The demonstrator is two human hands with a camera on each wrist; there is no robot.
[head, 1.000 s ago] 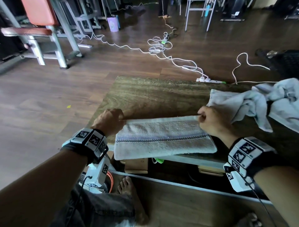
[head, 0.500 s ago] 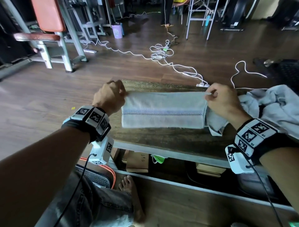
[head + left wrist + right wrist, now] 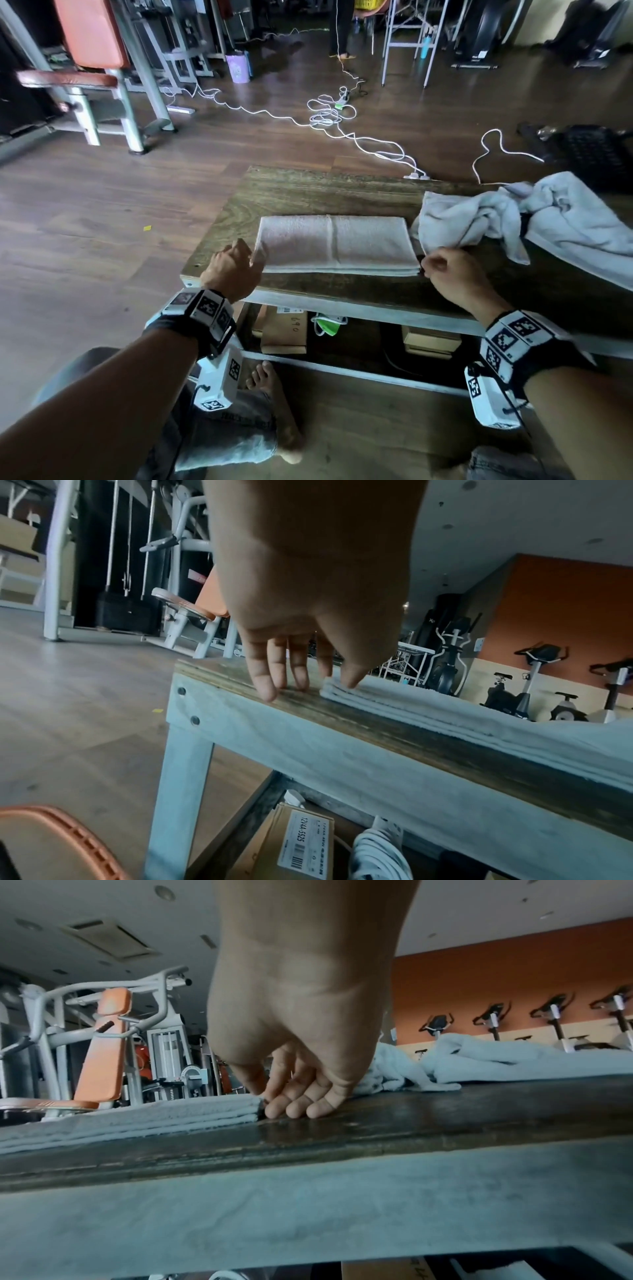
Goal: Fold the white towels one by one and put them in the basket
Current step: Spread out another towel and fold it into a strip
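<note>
A white towel (image 3: pixel 337 245) lies folded in a flat rectangle on the wooden table (image 3: pixel 308 192), its layers stacked at the near edge (image 3: pixel 411 707) (image 3: pixel 137 1115). My left hand (image 3: pixel 251 255) (image 3: pixel 308 685) is at its left end, fingers straight down on the table and thumb touching the towel's corner. My right hand (image 3: pixel 426 269) (image 3: pixel 284 1096) sits at the right near corner. Its loosely curled fingertips rest on the table against the towel's edge. A heap of unfolded white towels (image 3: pixel 561 219) (image 3: pixel 496 1058) lies at the right. An orange basket rim (image 3: pixel 68 834) shows low beside the table leg.
Cardboard boxes (image 3: pixel 284 332) and a coiled cable sit on the shelf under the table. My bare foot (image 3: pixel 270 387) is below the table's front edge. White cables (image 3: pixel 325 116) trail across the floor beyond, and a gym bench (image 3: pixel 89 78) stands far left.
The towel, held up by its corners between both hands, has been folded over and laid flat on the table. Both hands have come down to its ends and loosened.
</note>
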